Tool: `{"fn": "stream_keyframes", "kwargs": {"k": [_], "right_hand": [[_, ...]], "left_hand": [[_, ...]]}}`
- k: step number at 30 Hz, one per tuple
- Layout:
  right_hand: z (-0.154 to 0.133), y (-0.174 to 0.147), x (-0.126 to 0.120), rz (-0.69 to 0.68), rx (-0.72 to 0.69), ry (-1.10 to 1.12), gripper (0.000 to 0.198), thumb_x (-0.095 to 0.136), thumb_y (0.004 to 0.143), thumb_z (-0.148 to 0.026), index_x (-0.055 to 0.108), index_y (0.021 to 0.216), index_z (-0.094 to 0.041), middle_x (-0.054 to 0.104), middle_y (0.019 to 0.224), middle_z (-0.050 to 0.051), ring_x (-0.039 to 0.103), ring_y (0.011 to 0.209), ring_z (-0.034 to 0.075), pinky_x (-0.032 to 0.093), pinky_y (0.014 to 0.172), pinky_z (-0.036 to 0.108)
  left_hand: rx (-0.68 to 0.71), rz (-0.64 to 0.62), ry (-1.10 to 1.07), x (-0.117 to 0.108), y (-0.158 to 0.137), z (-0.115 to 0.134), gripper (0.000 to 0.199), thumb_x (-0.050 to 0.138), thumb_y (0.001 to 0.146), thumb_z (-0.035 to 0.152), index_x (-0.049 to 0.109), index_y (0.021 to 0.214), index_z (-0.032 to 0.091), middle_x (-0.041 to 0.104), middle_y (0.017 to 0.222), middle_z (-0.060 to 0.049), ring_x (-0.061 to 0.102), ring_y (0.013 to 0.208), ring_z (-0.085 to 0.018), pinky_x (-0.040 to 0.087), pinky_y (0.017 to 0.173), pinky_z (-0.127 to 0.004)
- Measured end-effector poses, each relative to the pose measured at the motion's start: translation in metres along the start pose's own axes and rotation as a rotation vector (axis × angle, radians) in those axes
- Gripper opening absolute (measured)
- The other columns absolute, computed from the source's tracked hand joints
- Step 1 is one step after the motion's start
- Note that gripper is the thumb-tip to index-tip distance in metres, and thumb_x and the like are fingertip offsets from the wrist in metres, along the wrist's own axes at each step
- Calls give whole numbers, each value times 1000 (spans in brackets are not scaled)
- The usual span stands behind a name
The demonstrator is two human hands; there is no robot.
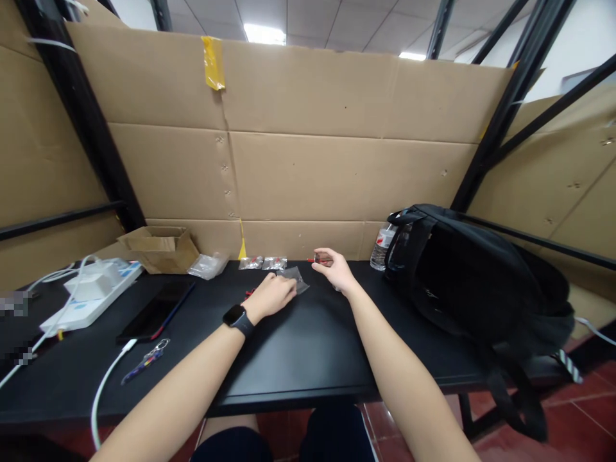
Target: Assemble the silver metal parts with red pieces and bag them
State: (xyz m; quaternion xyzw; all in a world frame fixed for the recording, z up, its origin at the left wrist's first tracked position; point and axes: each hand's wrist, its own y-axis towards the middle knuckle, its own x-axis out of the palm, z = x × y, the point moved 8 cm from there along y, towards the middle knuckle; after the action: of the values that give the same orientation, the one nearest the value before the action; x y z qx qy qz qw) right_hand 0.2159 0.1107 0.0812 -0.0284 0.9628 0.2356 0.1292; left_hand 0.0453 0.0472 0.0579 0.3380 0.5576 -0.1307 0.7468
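My left hand (273, 296), with a black watch on its wrist, is low over the black table. Its fingers are curled on a small clear plastic bag (300, 283), which sticks out to the right. Small red pieces (249, 293) show beside that hand, partly covered by it. Farther right, my right hand (337, 272) is raised a little and pinches a small red and dark item (323, 260) between thumb and fingers; its exact kind is too small to make out. Two small clear packets (274, 263) with red bits inside lie at the back, beyond my left hand.
An open cardboard box (168, 250), crumpled clear plastic (208, 265), a white power strip (91, 301), a charging phone (156, 311) and a keychain (145, 362) are on the left. A water bottle (381, 247) and a black backpack (476, 282) stand right. A cardboard wall (337, 173) closes the back.
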Motion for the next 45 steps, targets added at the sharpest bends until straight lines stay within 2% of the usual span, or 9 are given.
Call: {"fn": "stream_keyframes", "kwargs": {"k": [3,6,11,17,22,28,36,43,45], "right_hand": [[-4,-1,-1,-62,-108,-200,41,75,72,-20,67,112,-20,72,103,4,68,91,15,52,91,32],[-7,-6,2,-180,-141,-381,45,76,70,-19,66,114,-20,73,103,4,67,84,14,52,84,28],[-5,-16,8,-381,-49,-582,41,83,63,-28,70,101,-18,75,90,3,67,73,15,49,69,24],[1,-27,23,-585,-11,-754,28,85,60,-30,76,84,-18,75,77,3,66,69,16,45,61,23],[9,-27,32,-598,-6,-776,28,86,60,-30,79,85,-17,75,77,4,67,70,17,44,62,24],[16,-22,35,-490,-12,-722,32,89,60,-29,78,89,-21,75,83,3,67,74,17,45,65,23],[19,-26,45,-618,-43,-604,22,78,68,-8,76,88,-17,73,73,2,66,65,13,44,61,20],[10,-21,50,-436,-103,-648,25,88,60,-17,69,75,-16,70,70,-1,62,64,12,39,58,19],[11,-21,49,-447,-81,-660,24,88,61,-19,68,74,-17,70,69,-2,62,62,11,39,58,20]], "left_hand": [[64,-108,-25,11,-7,12,23,49,98,43,65,97,26,71,103,-5,64,97,-24,39,90,-36],[83,-169,-22,13,-12,11,29,44,100,46,65,113,30,68,120,-5,58,117,-26,38,95,-39],[61,-278,-40,23,-12,5,38,44,99,48,56,134,39,51,148,-6,48,133,-29,36,104,-48],[-11,-370,-39,30,-15,4,45,45,97,55,50,141,46,38,158,-9,31,146,-36,30,108,-62],[-15,-405,-54,30,-16,4,48,46,95,61,47,142,51,33,161,-9,26,148,-37,27,108,-66],[-13,-434,-85,33,-17,0,48,48,95,59,45,143,53,25,164,-6,20,150,-38,25,109,-68],[0,-425,-97,33,-16,-1,46,49,96,55,48,141,51,29,163,-5,22,150,-36,22,112,-65],[20,-424,-117,31,-16,-1,45,51,95,53,50,141,49,27,164,-4,22,150,-37,21,112,-66],[27,-418,-128,31,-16,-2,44,51,96,53,51,140,49,27,164,-3,21,150,-36,20,113,-66]]}}
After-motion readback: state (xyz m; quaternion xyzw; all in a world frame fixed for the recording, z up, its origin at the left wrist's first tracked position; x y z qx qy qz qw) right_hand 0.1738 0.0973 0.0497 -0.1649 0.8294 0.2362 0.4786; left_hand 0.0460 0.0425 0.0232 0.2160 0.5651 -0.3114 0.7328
